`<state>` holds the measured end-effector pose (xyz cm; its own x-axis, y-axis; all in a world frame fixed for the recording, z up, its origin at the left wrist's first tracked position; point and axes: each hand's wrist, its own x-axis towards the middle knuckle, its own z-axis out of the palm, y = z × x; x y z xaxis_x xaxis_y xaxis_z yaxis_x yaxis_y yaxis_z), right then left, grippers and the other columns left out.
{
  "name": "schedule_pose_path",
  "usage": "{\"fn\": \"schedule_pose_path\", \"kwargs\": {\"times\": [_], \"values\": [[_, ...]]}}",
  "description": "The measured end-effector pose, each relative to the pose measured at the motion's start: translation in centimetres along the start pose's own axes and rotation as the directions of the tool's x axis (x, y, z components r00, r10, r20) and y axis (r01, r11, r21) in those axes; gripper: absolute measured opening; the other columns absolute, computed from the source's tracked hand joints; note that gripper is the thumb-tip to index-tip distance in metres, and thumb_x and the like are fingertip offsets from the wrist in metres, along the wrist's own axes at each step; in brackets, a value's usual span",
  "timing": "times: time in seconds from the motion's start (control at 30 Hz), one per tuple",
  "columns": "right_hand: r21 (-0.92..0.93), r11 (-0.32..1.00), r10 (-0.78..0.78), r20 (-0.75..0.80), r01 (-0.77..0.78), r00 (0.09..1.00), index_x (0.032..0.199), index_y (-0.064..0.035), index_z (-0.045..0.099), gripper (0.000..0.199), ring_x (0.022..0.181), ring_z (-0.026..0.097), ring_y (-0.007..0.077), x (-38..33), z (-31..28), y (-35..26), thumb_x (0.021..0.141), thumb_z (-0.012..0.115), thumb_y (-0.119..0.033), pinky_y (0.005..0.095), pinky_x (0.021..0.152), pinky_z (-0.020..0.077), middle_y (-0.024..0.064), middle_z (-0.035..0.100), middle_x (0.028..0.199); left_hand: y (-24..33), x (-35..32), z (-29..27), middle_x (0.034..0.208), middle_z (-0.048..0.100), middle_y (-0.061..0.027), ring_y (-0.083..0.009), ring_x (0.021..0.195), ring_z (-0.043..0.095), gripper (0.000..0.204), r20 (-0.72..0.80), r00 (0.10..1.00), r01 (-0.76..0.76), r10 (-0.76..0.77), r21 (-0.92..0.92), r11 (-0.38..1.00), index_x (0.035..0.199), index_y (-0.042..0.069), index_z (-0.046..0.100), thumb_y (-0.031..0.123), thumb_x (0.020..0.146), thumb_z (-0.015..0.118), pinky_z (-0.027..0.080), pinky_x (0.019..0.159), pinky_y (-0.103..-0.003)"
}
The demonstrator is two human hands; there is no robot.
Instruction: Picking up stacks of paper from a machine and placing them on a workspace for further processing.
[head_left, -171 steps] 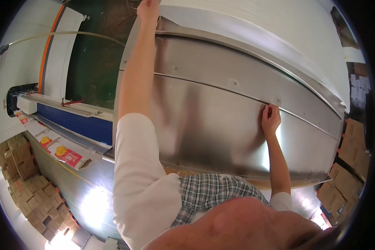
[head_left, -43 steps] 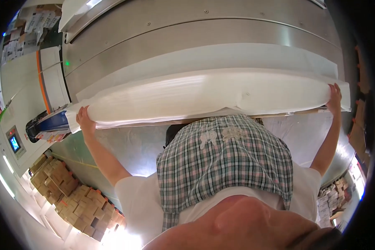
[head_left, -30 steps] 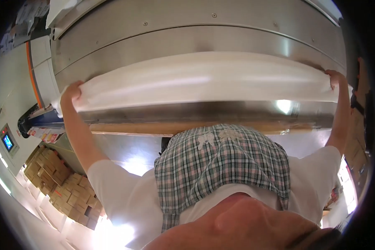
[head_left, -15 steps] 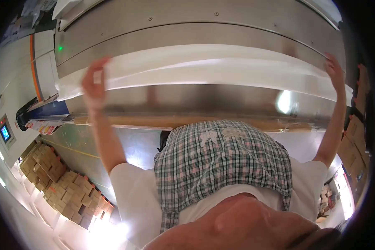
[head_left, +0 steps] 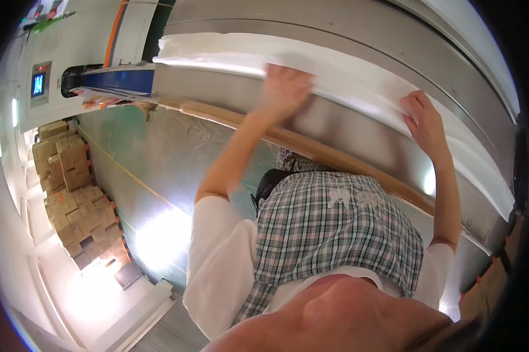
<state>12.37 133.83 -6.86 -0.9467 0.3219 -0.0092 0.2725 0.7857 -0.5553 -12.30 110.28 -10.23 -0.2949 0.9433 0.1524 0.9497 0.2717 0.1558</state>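
Observation:
A long strip of smooth white sheet material [head_left: 346,82], whose exact kind I cannot make out, lies folded lengthwise across a metal work surface [head_left: 211,82]. My left hand [head_left: 288,91] is over the front edge of the strip near its middle, its fingers smeared by motion. Farther right, my right hand [head_left: 424,120] has its fingers curled at the strip, with the thumb low beside them. Its fingertips appear to pinch the material, though the contact is partly hidden.
A brown padded edge [head_left: 329,149] runs along the front of the metal surface, close to my plaid apron [head_left: 335,234]. At the left stands a white machine housing with a small lit screen [head_left: 38,84] and a blue panel [head_left: 120,81]. Stacked cartons [head_left: 88,226] stand on the floor.
My view has turned, so the strip now slants down to the right. Both hands have come inward from near the strip's ends, and my right fingers have curled.

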Motion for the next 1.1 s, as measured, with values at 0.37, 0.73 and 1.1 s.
{"fn": "schedule_pose_path", "kwargs": {"times": [0.37, 0.73, 1.1], "values": [[-0.025, 0.986, -0.165, -0.095, 0.164, 0.982, 0.094, -0.0065, 0.054, 0.031, 0.087, 0.054, 0.0261, 3.0, 2.8, -1.4, 0.065, 0.058, 0.004, 0.034, 0.069, 0.0476, 0.0073, 0.051, 0.097, -18.9, -3.7, 0.6, 0.129, 0.042, -0.0124, -0.0334, 0.122, 0.033, 0.046, -0.306, 0.937, 0.251, -0.167, 0.259, 0.933, 0.124, 0.014, 0.047, 0.031, 0.081, 0.048, 0.016, 0.101, -0.057], [-0.079, 0.995, -0.075, -0.184, 0.062, 0.98, 0.089, -0.0052, 0.054, 0.031, 0.084, 0.054, 0.0282, 5.3, 2.6, -6.7, 0.061, 0.059, 0.007, 0.0345, 0.067, 0.0475, 0.0092, 0.051, 0.095, -23.6, -0.4, -8.9, 0.107, 0.059, -0.008, -0.0246, 0.103, 0.053, 0.03, -0.162, 0.881, 0.386, -0.445, -0.3, 0.873, 0.1, 0.008, 0.062, 0.02, 0.073, 0.068, 0.043, 0.086, -0.034], [-0.15, 0.988, -0.016, -0.292, -0.029, 0.956, 0.085, -0.0052, 0.054, 0.026, 0.088, 0.052, 0.029, 5.2, 0.2, -8.0, 0.061, 0.06, 0.003, 0.036, 0.072, 0.0463, 0.0094, 0.053, 0.093, -17.7, 8.4, -5.6, 0.08, 0.06, -0.0149, -0.033, 0.074, 0.057, 0.009, -0.036, 0.998, 0.039, -0.057, -0.384, 0.922, 0.085, 0.005, 0.057, 0.011, 0.08, 0.056, 0.045, 0.065, -0.04]]}}
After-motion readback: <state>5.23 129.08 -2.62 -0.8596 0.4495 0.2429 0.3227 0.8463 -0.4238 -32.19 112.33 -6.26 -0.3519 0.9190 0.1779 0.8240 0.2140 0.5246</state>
